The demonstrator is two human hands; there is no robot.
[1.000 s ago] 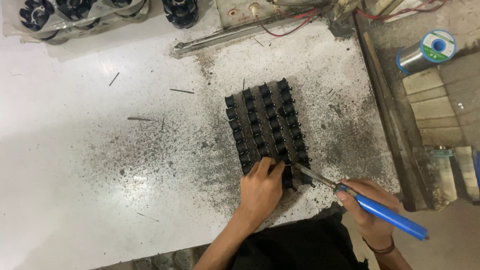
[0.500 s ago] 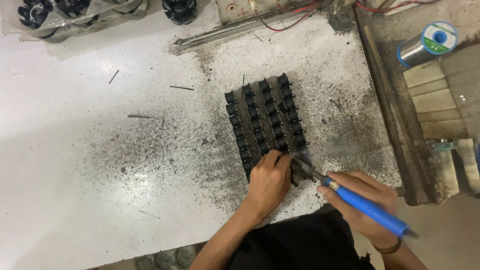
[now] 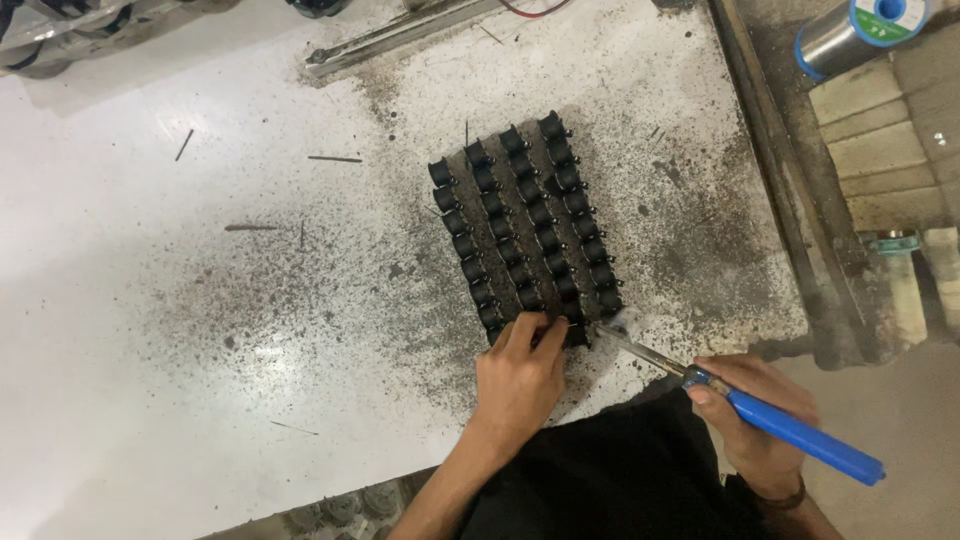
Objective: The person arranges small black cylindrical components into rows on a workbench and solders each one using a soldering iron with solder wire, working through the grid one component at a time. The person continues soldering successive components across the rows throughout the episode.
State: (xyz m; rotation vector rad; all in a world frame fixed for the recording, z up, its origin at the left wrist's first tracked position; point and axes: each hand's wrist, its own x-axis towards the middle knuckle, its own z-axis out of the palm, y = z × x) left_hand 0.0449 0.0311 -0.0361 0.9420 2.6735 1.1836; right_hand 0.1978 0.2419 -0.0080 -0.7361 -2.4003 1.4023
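A dark block of several rows of small black bobbin-like parts lies on the stained white table. My left hand rests at the block's near edge, fingertips pressing on the closest parts. My right hand grips a blue-handled soldering iron. Its metal tip touches the near right corner of the block, where a small wisp of smoke rises.
A spool of solder wire sits at the top right on stacked wooden blocks. A metal bar lies along the far edge. Thin wire scraps are scattered on the table's left part. A dark rail borders the right side.
The view has shifted slightly. My right hand has drawn the iron a little nearer to me, with the tip staying at the block's near right corner; smoke now shows there.
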